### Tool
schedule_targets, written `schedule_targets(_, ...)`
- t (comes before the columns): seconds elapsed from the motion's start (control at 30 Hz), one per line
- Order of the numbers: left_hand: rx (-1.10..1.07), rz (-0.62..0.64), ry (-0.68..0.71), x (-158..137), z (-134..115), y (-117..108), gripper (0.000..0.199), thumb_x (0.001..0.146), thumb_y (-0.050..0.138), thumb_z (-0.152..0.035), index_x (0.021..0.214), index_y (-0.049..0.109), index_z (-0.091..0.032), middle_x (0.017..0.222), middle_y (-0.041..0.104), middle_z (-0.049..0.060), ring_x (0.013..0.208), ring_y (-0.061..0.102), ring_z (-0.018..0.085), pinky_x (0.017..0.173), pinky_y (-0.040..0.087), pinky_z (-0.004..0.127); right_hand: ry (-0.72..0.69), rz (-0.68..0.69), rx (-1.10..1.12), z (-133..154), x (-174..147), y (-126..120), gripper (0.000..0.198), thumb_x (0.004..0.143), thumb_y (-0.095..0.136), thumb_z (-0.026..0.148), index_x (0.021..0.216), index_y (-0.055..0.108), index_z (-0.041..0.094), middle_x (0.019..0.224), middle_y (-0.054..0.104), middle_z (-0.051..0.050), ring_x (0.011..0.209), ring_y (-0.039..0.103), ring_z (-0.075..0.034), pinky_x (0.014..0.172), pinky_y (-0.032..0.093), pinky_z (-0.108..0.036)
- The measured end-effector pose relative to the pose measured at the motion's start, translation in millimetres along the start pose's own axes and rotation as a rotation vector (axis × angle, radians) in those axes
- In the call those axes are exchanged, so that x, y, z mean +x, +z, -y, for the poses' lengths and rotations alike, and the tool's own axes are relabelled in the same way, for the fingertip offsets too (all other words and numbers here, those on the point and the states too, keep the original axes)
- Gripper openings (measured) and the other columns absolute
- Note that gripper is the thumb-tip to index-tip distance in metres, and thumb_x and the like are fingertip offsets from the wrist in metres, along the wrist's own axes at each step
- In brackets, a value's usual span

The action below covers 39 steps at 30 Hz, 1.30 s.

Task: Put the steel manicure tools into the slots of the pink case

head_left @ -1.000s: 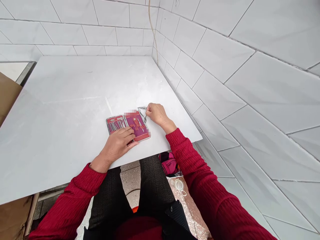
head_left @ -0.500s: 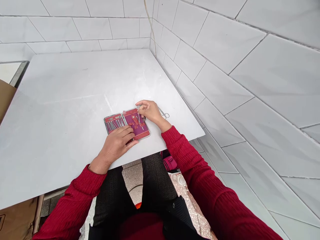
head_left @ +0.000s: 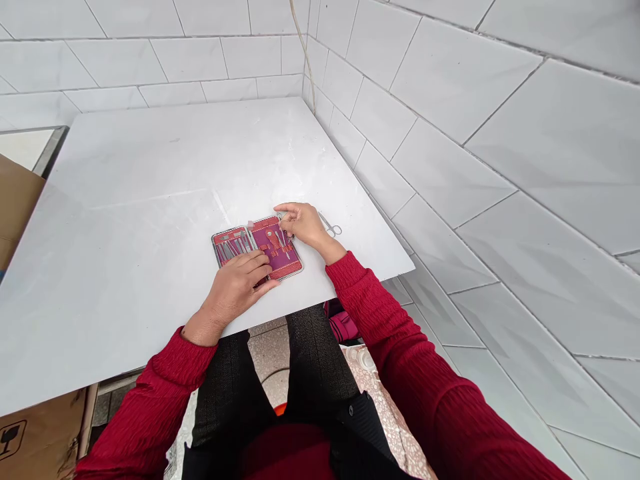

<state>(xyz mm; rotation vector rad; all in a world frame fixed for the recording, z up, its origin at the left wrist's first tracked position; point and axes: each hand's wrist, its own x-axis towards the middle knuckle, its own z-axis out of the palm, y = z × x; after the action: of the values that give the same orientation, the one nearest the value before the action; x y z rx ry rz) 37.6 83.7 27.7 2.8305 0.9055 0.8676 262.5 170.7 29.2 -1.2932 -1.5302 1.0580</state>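
A manicure case (head_left: 289, 269) lies unfolded near the table's front edge, its lining red and purple. Several slim metal tools (head_left: 233, 247) stand in the left half; a few more sit in the right half. My left hand (head_left: 240, 283) rests across the lower middle of the case with fingers stretched out, covering part of it. At the right half's upper edge, my right hand (head_left: 304, 225) pinches a thin metal manicure tool (head_left: 283, 237), partly hidden by the fingers. Scissors (head_left: 331, 230) lie on the table just right of that hand.
The white table (head_left: 125, 200) meets tiled walls (head_left: 435, 120) at the back and right. A cable (head_left: 305, 47) hangs in the corner. Brown cardboard (head_left: 17, 207) stands at the left edge, and a cardboard box (head_left: 40, 433) sits below the table. My legs are under the front edge.
The view has shifted slightly. Both hands keep nearly the same places on the case, and the scissors have not moved.
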Motion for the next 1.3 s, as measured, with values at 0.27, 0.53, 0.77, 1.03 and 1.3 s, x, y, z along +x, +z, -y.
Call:
schedule_targets(0.27, -0.003, 0.001, -0.006, 0.3, 0.7, 0.4, 0.026, 0.1, 0.063, -0.044, 0.104, 0.076, -0.022, 0.11, 0.079, 0.008, 0.117, 0.071, 0.027, 0.103, 0.058, 0.045, 0.033, -0.001, -0.046, 5.2, -1.9, -2.3, 0.031, 0.073, 0.059, 0.011, 0.101, 0.069, 0.018, 0.062, 0.064, 0.008, 0.053, 0.058, -0.011, 0.061, 0.048, -0.025)
schedule_targets(0.53, 0.001, -0.005, 0.009, 0.6, 1.2, 0.2, 0.027, 0.1, 0.063, -0.044, 0.104, 0.075, -0.02, 0.111, 0.078, 0.009, 0.116, 0.071, 0.028, 0.101, 0.058, 0.045, 0.0, -0.012, -0.071, 2.6, -0.7, -1.1, 0.032, 0.074, 0.06, 0.012, 0.104, 0.071, 0.016, 0.061, 0.063, 0.008, 0.057, 0.06, -0.012, 0.065, 0.049, -0.026)
schedule_targets(0.77, 0.011, 0.001, 0.006, 0.6, 1.0, 0.2, 0.027, 0.1, 0.062, -0.045, 0.103, 0.075, -0.021, 0.112, 0.078, 0.009, 0.116, 0.071, 0.028, 0.1, 0.059, 0.045, 0.01, -0.02, -0.085, 5.9, -2.4, -0.7, 0.032, 0.076, 0.059, 0.013, 0.105, 0.072, 0.017, 0.063, 0.065, 0.007, 0.059, 0.062, -0.012, 0.068, 0.051, -0.026)
schedule_targets(1.03, -0.001, 0.005, -0.004, 0.6, 1.3, 0.6, 0.028, 0.1, 0.062, -0.046, 0.104, 0.075, -0.022, 0.11, 0.078, 0.008, 0.117, 0.071, 0.027, 0.101, 0.058, 0.045, -0.024, -0.017, -0.118, 2.0, -0.9, 1.0, 0.033, 0.075, 0.058, 0.01, 0.103, 0.074, 0.017, 0.063, 0.065, 0.007, 0.061, 0.062, -0.012, 0.068, 0.05, -0.025)
schedule_targets(1.3, 0.007, -0.004, 0.004, 0.7, 0.6, 0.0, 0.028, 0.1, 0.062, -0.045, 0.105, 0.075, -0.021, 0.108, 0.079, 0.008, 0.117, 0.071, 0.028, 0.101, 0.058, 0.046, -0.049, -0.008, -0.253, 2.7, -3.4, 2.6, 0.026, 0.076, 0.06, 0.011, 0.094, 0.077, 0.018, 0.066, 0.068, 0.006, 0.063, 0.061, -0.012, 0.068, 0.047, -0.025)
